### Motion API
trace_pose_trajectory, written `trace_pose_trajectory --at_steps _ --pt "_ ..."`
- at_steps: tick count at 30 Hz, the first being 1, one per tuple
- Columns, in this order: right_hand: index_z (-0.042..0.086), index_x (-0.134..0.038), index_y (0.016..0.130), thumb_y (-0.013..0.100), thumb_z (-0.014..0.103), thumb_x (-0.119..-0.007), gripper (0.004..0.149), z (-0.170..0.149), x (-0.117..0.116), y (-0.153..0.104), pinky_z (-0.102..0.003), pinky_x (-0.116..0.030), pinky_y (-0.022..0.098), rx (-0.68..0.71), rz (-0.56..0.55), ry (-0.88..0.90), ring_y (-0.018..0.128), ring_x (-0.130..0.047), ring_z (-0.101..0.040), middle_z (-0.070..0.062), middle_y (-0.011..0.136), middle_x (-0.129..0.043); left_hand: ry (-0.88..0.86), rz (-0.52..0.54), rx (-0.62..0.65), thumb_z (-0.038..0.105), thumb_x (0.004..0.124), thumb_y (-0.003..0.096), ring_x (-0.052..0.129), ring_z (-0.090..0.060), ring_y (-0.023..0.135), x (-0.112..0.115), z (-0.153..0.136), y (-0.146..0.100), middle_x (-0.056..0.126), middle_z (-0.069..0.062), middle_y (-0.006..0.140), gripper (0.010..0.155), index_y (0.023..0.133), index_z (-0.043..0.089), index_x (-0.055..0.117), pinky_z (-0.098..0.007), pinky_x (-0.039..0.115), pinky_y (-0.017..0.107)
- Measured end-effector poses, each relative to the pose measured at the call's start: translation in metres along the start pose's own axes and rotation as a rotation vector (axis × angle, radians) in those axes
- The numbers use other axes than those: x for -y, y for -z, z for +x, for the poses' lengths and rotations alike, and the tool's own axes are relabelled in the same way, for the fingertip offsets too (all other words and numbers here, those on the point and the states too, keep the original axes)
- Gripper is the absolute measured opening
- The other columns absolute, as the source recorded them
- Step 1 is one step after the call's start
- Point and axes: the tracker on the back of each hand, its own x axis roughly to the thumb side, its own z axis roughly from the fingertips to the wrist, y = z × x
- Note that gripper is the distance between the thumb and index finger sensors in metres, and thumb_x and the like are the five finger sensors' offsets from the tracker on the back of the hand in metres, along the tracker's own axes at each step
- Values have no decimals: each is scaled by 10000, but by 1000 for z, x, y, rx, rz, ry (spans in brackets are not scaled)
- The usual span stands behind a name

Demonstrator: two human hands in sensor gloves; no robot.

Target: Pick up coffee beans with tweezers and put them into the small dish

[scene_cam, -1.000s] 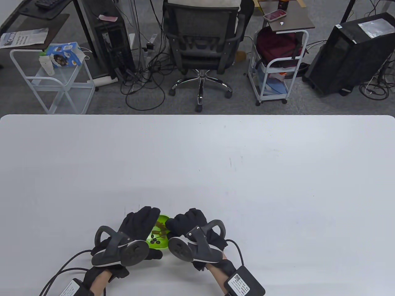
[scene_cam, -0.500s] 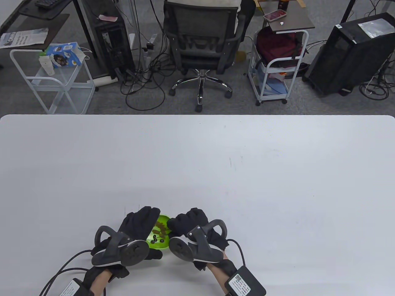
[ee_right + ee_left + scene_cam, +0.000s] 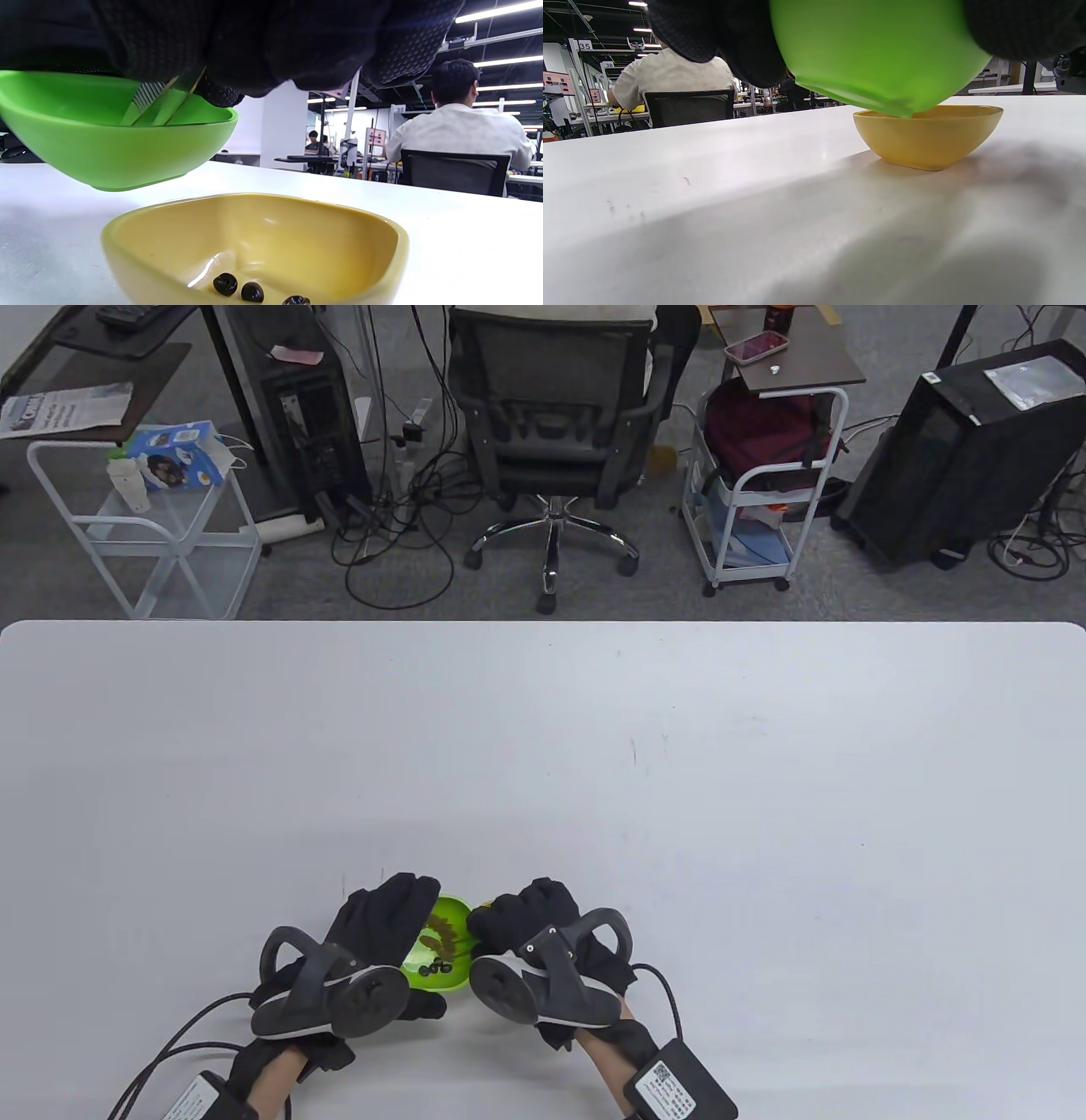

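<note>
Over a white table [image 3: 679,780], left hand [image 3: 382,929] holds green bowl [image 3: 454,976]; right hand [image 3: 530,920] pinches tweezers [image 3: 157,103].

You have two bowls: one green bowl [image 3: 106,140] and one yellow bowl [image 3: 263,241]. One pair of tweezers [image 3: 159,101] dips into the green one. You can count three beans [image 3: 252,291] in the yellow bowl; the green bowl's beans [image 3: 434,967] blur together, too small to count. Two hands work here, left hand [image 3: 373,933] and right hand [image 3: 530,916], on one table [image 3: 679,780].
</note>
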Motion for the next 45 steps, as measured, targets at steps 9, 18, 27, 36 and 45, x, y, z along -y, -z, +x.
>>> trace_pose_trajectory --at_steps 9,18,27,36,45 --pt "255 -861 765 385 425 -768 426 1 2 -1 -525 -762 668 18 10 -54 388 -951 -146 96 549 -921 1 -1 -1 705 742 324 890 -422 952 0 0 0 627 -332 1166 1155 1174 -28 472 -644 724 730" --pt "252 -857 764 395 422 -754 420 6 3 -1 -526 -759 670 36 23 -122 393 -947 -146 94 553 -915 6 -5 -2 705 744 324 890 -422 952 0 0 0 626 -333 1167 1153 1174 -26 474 -644 725 730" --pt "246 -851 769 402 416 -737 419 10 3 0 -530 -754 672 38 37 -134 399 -943 -149 86 560 -909 12 -10 -1 704 745 324 892 -422 951 0 1 0 628 -331 1167 1153 1174 -27 477 -644 725 730" --pt "247 -850 767 404 415 -732 418 6 6 0 -530 -755 672 15 28 -98 401 -942 -148 86 562 -909 7 -3 0 704 743 324 890 -421 953 0 1 0 624 -332 1168 1150 1174 -24 475 -642 724 732" --pt "249 -850 768 404 417 -733 417 -10 24 -4 -531 -754 673 -54 -15 3 403 -943 -147 88 563 -909 3 -1 -2 704 742 324 890 -421 952 0 1 0 625 -331 1168 1153 1174 -27 474 -644 724 730"
